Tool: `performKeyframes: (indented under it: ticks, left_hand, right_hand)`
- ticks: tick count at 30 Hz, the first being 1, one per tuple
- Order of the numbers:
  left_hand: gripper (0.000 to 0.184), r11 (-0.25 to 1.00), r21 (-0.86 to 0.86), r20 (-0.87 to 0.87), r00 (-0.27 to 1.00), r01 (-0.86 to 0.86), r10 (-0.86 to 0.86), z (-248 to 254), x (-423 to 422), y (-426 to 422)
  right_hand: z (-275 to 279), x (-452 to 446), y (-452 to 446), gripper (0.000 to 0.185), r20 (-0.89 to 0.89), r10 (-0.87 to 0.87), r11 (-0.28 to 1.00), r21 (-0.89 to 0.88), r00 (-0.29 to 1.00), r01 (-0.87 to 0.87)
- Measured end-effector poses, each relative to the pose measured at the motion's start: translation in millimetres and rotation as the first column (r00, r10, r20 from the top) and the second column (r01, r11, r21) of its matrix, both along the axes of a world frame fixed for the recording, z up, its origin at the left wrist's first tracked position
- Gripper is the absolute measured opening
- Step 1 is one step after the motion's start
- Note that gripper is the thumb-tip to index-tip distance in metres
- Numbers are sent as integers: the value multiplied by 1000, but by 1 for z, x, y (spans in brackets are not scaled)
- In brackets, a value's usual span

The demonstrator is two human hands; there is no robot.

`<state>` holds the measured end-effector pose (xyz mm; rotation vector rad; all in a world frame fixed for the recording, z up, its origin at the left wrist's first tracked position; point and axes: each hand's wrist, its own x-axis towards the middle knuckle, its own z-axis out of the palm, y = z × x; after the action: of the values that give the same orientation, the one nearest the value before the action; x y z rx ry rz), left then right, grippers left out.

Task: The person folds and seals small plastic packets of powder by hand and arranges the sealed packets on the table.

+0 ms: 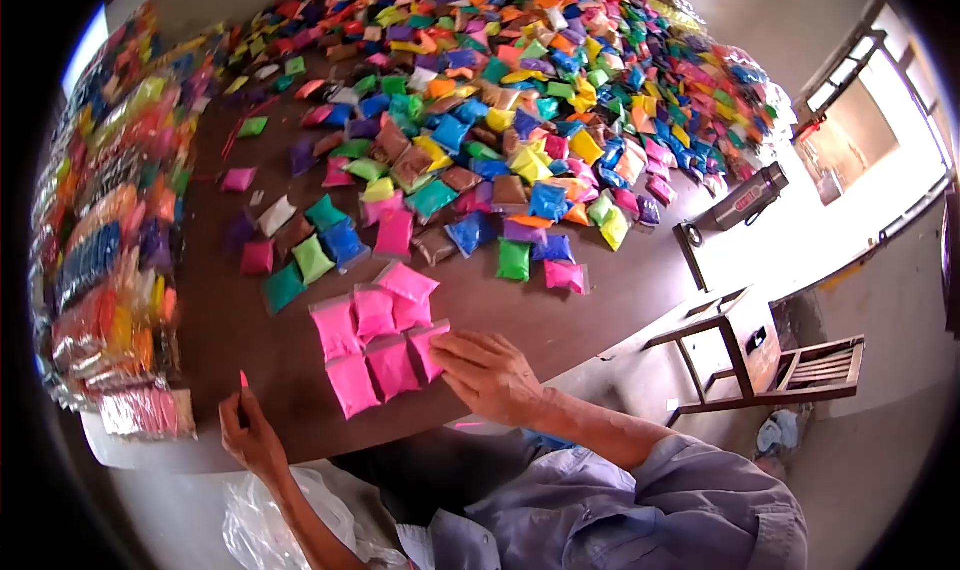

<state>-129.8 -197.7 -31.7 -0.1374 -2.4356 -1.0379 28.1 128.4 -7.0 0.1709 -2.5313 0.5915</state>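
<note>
On the dark brown table, several bright pink packets [349, 385] lie in two close rows, flat and touching or overlapping. My right hand [490, 375] is at the right end of the near row, its fingers closed on the edge of the end pink packet [427, 350]. To the left of the rows, my left hand [250, 432] is closed near the table's front edge. A small thin pink strip [243, 378] sticks up from its fingertips; its kind I cannot make out. A loose pink packet [394, 234] lies just behind the rows.
A large heap of small coloured packets [540, 100] covers the back of the table [240, 330]. Bundled clear bags of packets [110, 240] line the left side. A dark flask [750, 196] stands at the right edge, near a wooden chair [760, 350].
</note>
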Motion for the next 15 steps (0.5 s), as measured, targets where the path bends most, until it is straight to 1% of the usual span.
performKeyframes:
  ticks: [4, 5, 9, 12, 14, 15]
  left_hand:
    - [17, 1000, 16, 16, 1000, 23, -23, -1, -1, 1]
    - [18, 999, -36, 13, 1000, 5, -5, -1, 0, 1]
    - [17, 997, -68, -10, 999, 37, -37, -9, -5, -6]
    - [17, 994, -107, -10, 999, 32, -33, -11, -6, -7]
    - [18, 993, -113, 39, 999, 31, -26, -8, -5, -6]
    - [18, 992, -119, 35, 999, 35, -31, -10, -6, -7]
  right_hand:
    - [1, 2, 1, 35, -23, 13, 996, -87, 1000, -15]
    - [2, 3, 2, 34, -26, 19, 992, -120, 999, -22]
    - [-1, 10, 8, 35, -45, -4, 982, -187, 999, -4]
    - [-1, 16, 16, 32, -64, -10, 975, -222, 998, -4]
    - [7, 23, 23, 21, -87, -25, 954, -299, 996, -2]
    - [8, 26, 28, 21, -90, -31, 952, -305, 995, 2]
